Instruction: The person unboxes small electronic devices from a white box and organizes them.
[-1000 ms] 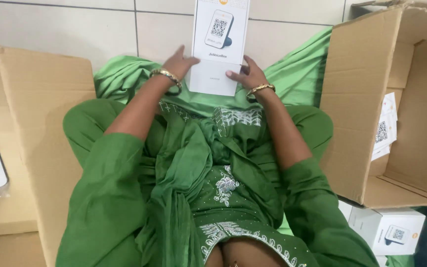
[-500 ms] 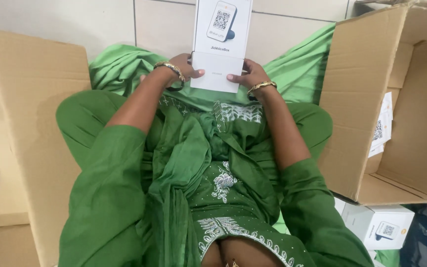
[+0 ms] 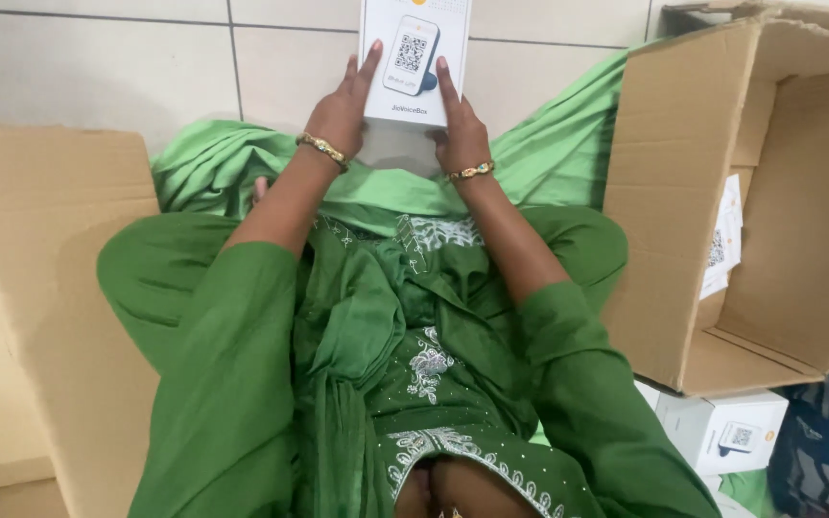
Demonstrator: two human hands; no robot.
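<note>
Tiled floor (image 3: 98,72). Left hand (image 3: 338,110) and right hand (image 3: 461,129) clasp white box (image 3: 414,58), fingers flat. Cartons (image 3: 722,192) flank both sides.

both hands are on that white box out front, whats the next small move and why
Probably carry the white box right, toward the open cardboard carton. The left hand and right hand grip its two sides, lifted over the tiled floor, and that carton already holds similar white boxes. That is only a guess.
</note>
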